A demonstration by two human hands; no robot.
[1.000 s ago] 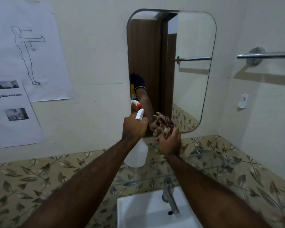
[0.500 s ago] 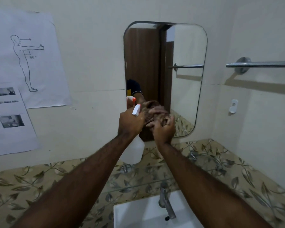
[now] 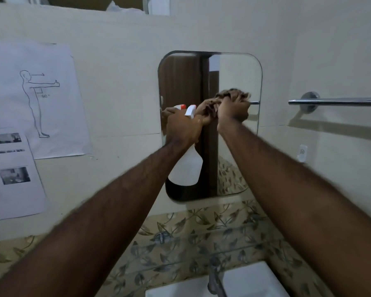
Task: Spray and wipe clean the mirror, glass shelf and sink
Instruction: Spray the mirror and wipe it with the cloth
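A rounded wall mirror (image 3: 236,73) hangs above a glass shelf (image 3: 201,245) and a white sink (image 3: 251,279) with a metal tap (image 3: 214,279). My right hand (image 3: 232,109) presses a crumpled brown cloth (image 3: 231,94) against the middle of the mirror. My left hand (image 3: 183,127) grips the neck of a white spray bottle (image 3: 186,168) with a white trigger, held upright in front of the mirror's left half. The bottle's orange-tipped nozzle shows as a reflection in the glass.
Printed paper sheets (image 3: 34,99) are stuck on the wall at the left. A chrome towel bar (image 3: 334,101) and a small white wall hook (image 3: 302,152) are on the right wall. Leaf-patterned tiles (image 3: 180,226) run behind the shelf.
Both hands have risen along the mirror. The right hand moved the cloth from the mirror's lower edge up to its middle, and the view has tilted upward.
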